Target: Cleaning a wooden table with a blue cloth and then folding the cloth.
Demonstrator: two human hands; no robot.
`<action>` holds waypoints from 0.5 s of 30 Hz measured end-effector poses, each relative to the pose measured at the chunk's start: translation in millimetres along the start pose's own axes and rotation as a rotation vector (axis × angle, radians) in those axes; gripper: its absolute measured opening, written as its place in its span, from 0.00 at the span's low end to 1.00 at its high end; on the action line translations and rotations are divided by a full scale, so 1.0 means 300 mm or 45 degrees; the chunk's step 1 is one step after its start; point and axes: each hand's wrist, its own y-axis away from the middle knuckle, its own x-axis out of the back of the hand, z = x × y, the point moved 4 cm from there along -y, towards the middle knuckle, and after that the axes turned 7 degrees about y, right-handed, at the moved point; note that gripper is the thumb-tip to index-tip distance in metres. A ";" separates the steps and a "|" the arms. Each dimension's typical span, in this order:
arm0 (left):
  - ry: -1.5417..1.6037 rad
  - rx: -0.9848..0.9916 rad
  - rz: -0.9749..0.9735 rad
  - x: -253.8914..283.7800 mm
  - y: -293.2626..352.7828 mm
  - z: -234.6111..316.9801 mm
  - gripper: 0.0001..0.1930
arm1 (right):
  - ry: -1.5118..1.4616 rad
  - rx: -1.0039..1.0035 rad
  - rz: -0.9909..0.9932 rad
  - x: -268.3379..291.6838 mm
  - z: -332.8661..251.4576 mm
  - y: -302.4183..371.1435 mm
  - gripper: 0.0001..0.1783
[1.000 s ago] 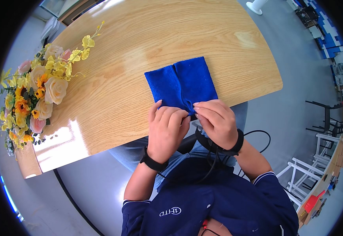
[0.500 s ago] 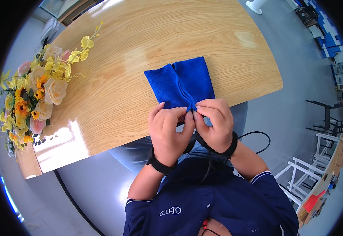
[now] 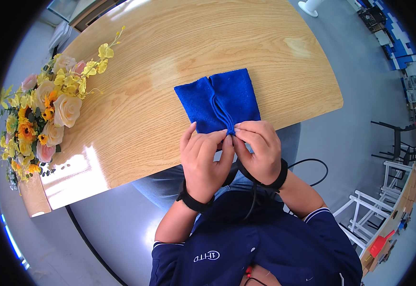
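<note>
A blue cloth (image 3: 239, 93) lies folded on the wooden table (image 3: 170, 57), close to the near edge. Pleats run down its middle and bunch together at its near end. My left hand (image 3: 203, 150) pinches that gathered end between thumb and index finger, its little finger raised apart. From the other side my right hand (image 3: 259, 145) pinches the same bunch, fingertips almost touching those of the left. The far corners of the cloth spread flat on the wood. Part of the gathered edge is hidden behind my fingertips.
A bouquet of yellow, orange and cream flowers (image 3: 50, 107) rests at the table's left end. A black cable (image 3: 323, 167) loops beside my right wrist. White stools (image 3: 368, 209) and dark chairs (image 3: 394, 143) stand on the floor at right.
My fingertips have drawn slightly closer together, and the pleats at the near end are bunched a little tighter. The cloth has barely shifted.
</note>
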 end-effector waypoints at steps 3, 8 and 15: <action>0.007 0.010 -0.017 0.003 0.004 -0.001 0.07 | 0.002 0.010 -0.027 0.003 -0.003 0.000 0.14; 0.078 0.076 -0.054 0.010 0.004 -0.002 0.09 | -0.040 0.038 -0.089 0.008 -0.004 -0.004 0.15; 0.202 0.181 -0.039 0.002 0.015 -0.047 0.11 | -0.319 -0.052 -0.281 0.012 0.017 -0.022 0.14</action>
